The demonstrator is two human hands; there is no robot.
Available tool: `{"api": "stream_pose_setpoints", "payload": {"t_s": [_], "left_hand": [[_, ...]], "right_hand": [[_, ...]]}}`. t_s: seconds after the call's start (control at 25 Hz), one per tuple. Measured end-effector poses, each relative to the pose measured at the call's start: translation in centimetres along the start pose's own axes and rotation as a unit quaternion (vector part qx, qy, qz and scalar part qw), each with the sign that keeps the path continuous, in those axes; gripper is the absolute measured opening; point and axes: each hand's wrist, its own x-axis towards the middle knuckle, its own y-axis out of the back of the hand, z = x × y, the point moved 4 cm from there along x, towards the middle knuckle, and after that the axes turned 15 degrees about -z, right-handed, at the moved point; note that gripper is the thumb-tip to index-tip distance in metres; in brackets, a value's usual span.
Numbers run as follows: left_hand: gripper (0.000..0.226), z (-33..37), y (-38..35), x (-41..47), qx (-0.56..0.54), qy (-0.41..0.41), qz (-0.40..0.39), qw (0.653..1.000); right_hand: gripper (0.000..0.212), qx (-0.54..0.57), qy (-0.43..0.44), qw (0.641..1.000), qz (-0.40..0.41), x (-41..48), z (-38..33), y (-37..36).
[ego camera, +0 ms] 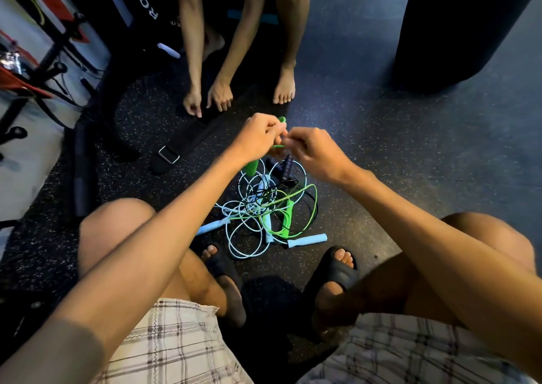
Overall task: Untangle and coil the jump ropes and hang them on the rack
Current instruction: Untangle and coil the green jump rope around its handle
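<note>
Progress looks slight: the jump ropes [264, 204] lie in one knot of white, green and black cord on the floor [381, 149], just ahead of the person's sandals [337, 269], with none coiled and none hung. The left hand [258, 137], above the pile at twelve o'clock, is curled round a green handle [251, 168]. The right hand [316, 154], just beside it at one o'clock, pinches a thin green cord [277, 146] between the two hands. Freeing this green rope seems to be the step in hand.

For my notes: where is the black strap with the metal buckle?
Head view: the black webbing strap lies on the speckled floor, upper left of the tangled jump ropes.
</note>
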Motion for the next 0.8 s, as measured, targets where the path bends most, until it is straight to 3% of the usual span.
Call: {"api": "stream_pose_setpoints", "payload": {"t_s": [0.08,0.24,0.48,0.6,0.72,0.8], "left_hand": [[0.034,0.6,-0.7,-0.5,-0.011,-0.001,-0.068,0.998],[0.043,2.7,-2.6,-1.6,-0.255,0.037,-0.214,0.942],[0.039,3.8,-2.0,-1.5,-0.412,-0.018,-0.261,0.873],[0.04,4.0,-1.2,-1.3,-0.507,-0.049,-0.228,0.829],[0.041,3.6,0.3,-0.9,-0.591,-0.081,-0.136,0.791],[0.038,3.0,1.6,-0.6,-0.626,-0.093,-0.053,0.772]], "right_hand": [[0.02,0.065,-0.01,0.997,0.043,0.2,0.2,1.2],[0.028,0.188,-0.023,0.975,0.119,0.6,1.2,3.5],[0.043,0.309,-0.084,0.935,0.155,0.7,2.5,3.7],[0.043,0.348,-0.126,0.923,0.108,0.8,3.2,2.8],[0.051,0.372,-0.17,0.912,0.025,0.7,3.4,1.2],[0.044,0.344,-0.191,0.919,-0.038,0.3,3.0,0.2]]}}
